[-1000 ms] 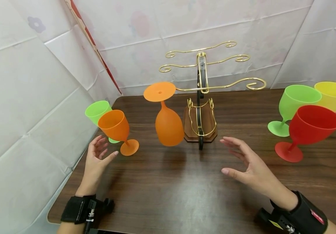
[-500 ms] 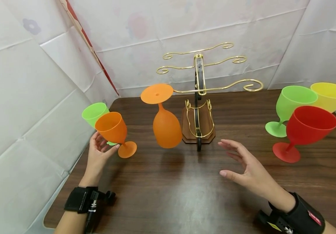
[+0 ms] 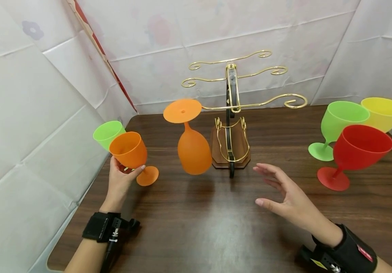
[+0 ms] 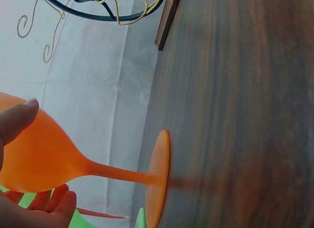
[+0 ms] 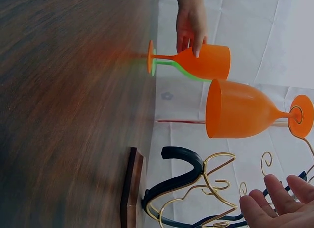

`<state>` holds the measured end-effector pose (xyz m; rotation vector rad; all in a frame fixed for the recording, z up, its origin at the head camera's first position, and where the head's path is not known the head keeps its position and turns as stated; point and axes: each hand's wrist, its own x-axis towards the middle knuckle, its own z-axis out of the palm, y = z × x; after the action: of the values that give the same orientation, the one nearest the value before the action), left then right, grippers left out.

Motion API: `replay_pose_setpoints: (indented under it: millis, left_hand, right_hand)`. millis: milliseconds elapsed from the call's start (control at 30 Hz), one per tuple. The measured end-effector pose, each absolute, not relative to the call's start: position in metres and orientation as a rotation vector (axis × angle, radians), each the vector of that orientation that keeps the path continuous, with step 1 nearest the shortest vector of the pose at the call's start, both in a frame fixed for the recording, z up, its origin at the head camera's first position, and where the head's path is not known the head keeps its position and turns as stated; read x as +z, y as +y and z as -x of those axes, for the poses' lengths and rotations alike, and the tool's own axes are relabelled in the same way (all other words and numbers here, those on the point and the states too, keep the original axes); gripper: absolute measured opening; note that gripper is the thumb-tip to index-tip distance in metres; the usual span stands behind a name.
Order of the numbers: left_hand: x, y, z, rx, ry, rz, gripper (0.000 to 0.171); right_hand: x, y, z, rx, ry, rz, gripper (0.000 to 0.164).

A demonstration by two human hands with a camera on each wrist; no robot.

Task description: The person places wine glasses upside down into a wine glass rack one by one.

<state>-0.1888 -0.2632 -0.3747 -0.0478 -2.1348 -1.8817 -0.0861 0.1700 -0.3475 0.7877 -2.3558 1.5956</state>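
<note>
My left hand (image 3: 119, 182) holds an orange plastic goblet (image 3: 128, 149) low on its bowl, thumb on one side and fingers on the other. In the left wrist view the goblet's stem and foot (image 4: 158, 179) show, the foot at the tabletop. A light green goblet (image 3: 108, 133) stands just behind it, partly hidden. To the right, a second orange goblet (image 3: 194, 151) hangs upside down by its foot from the front arm of a gold wire rack (image 3: 261, 104). My right hand (image 3: 284, 193) hovers over the table with fingers spread, touching nothing, right of the rack.
The rack has a wooden base (image 3: 240, 146) and more curled arms above. At the right stand a red goblet (image 3: 363, 148), a green goblet (image 3: 344, 117) and a yellow goblet (image 3: 387, 113). White sheeting (image 3: 155, 38) encloses the dark wood table (image 3: 196, 227) at back and sides.
My left hand has moved forward and right to the standing orange goblet and taken hold of its bowl. My right hand has stayed nearly still; the whole head view shifts slightly.
</note>
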Motion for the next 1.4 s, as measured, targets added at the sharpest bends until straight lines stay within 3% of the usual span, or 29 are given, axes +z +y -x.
replay_pose_setpoints:
  millis: [633, 1400]
  left_hand:
    - [-0.339, -0.254, 0.171, -1.886, -2.074, 0.188, 0.077]
    - [-0.329, -0.221, 0.125, -2.042, -2.191, 0.458, 0.074]
  right_hand:
    - [-0.347, 0.173, 0.088, 1.602, -2.373, -0.787, 0.074]
    - [-0.35, 0.173, 0.088, 1.599, -2.377, -0.786, 0.075]
